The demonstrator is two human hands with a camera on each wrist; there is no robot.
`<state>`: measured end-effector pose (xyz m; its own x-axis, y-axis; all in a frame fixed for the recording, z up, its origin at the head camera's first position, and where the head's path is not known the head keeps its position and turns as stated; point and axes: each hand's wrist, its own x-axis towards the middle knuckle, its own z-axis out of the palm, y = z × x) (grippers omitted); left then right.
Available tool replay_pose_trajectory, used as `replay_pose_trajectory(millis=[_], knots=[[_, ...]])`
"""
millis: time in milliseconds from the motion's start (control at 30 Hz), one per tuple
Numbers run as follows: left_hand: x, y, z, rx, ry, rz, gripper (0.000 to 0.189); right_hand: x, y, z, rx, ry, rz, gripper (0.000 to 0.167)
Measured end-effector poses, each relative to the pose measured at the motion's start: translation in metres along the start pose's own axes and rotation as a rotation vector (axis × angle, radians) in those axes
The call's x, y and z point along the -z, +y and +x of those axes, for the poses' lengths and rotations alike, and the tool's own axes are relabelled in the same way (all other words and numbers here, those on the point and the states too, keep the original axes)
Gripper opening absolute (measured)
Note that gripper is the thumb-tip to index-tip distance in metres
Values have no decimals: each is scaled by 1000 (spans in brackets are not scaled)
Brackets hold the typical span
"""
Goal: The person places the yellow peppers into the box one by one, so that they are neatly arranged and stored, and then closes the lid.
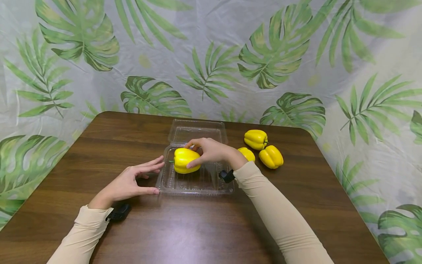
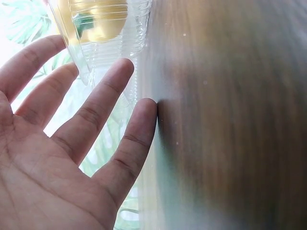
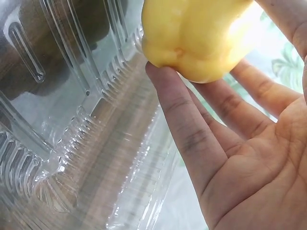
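Observation:
My right hand grips a yellow bell pepper in the left part of a clear plastic clamshell box. The pepper lies on its side, its green stem toward the left. In the right wrist view, fingertips meet the blunt end of the pepper, close over the ribbed box floor. My left hand is at the box's left edge, fingers spread and extended, thumb near the front left corner. The left wrist view shows the palm and fingers beside the box wall, with nothing held.
The hinged lid lies folded back behind the box. Right of the box are two yellow peppers, one at the back and one nearer. A third pepper is partly hidden by my right wrist. A leaf-print cloth hangs behind the wooden table.

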<state>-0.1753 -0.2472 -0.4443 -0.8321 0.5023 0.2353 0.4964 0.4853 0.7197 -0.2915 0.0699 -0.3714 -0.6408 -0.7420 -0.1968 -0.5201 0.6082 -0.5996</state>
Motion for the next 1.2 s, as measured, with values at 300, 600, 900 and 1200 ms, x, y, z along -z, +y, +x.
replay_pose_trajectory(millis=[300,600,900,1200], knots=[[3,-1,1,1,-2,-2,79,1,-4,5,0,17,-9,71],[3,-1,0,3,-3,-5,78,-2,-3,7,-7,19,-17,72],[1,-1,0,7,-5,1,79,-8,-1,8,3,12,-45,74],[-2,-2,-1,6,-8,-9,78,-14,-1,9,-15,20,-83,74]])
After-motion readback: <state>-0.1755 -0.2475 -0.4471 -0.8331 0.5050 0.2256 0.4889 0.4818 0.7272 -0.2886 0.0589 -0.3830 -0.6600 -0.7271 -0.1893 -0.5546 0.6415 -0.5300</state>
